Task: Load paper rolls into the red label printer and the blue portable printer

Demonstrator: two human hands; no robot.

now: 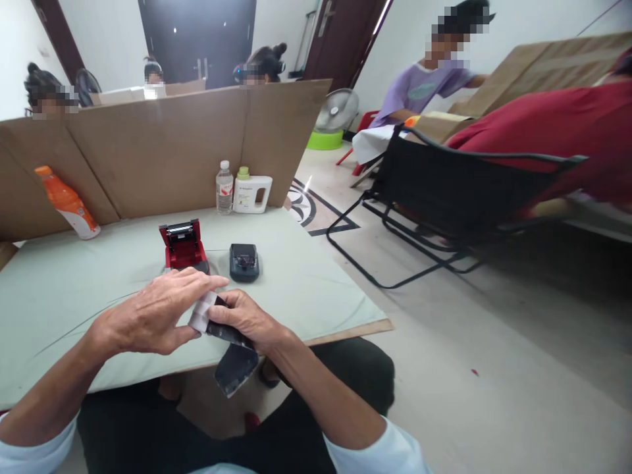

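extending below the right hand (pixel 245 318), a dark object (pixel 237 367).

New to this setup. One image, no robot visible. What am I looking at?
There is no machine arm here: a person works with two bare hands. The single picture comes from a camera worn on their head, looking forward and down, so their forearms enter from the bottom.

The right hand grips a dark object with a flap-like part hanging down. A small white piece sits at its upper end. The left hand is right by that piece; whether it presses on it is hard to tell.

On the pale table are a red box with its lid up, a dark box, an orange bottle, a clear bottle and a white jug. A cardboard screen stands behind.
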